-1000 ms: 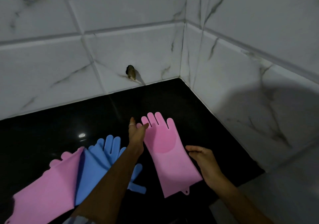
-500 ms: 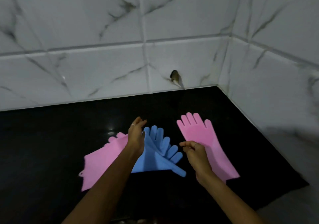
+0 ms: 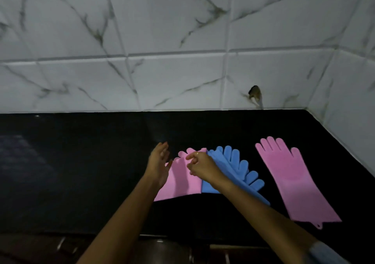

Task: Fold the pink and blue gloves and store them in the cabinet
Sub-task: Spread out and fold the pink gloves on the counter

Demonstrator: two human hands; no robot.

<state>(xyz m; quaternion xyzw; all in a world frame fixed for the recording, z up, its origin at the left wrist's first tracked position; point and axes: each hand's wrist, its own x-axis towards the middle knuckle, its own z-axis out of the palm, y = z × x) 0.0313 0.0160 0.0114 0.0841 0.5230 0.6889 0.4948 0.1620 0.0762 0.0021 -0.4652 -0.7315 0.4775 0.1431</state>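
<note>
Black counter (image 3: pixel 81 162), tiled wall behind; gloves spread flat.
Left hand (image 3: pixel 159 162) open, fingers straight, beside the left pink glove (image 3: pixel 180 180); right hand (image 3: pixel 203 167) loosely curled over it and the blue gloves (image 3: pixel 239 170), grasp unclear.

One pink glove (image 3: pixel 294 182) lies flat on the black worktop (image 3: pixel 81 162), fingers pointing away; to its left, another pink glove (image 3: pixel 180 180) touches overlapping blue gloves (image 3: pixel 235 172)

Both arms reach fwd, mid-frame. Left hand (image 3: pixel 159 163) flat, fingers extended, edge-on. Right hand (image 3: pixel 200 167) just beside it, fingers curled, ring visible.
</note>
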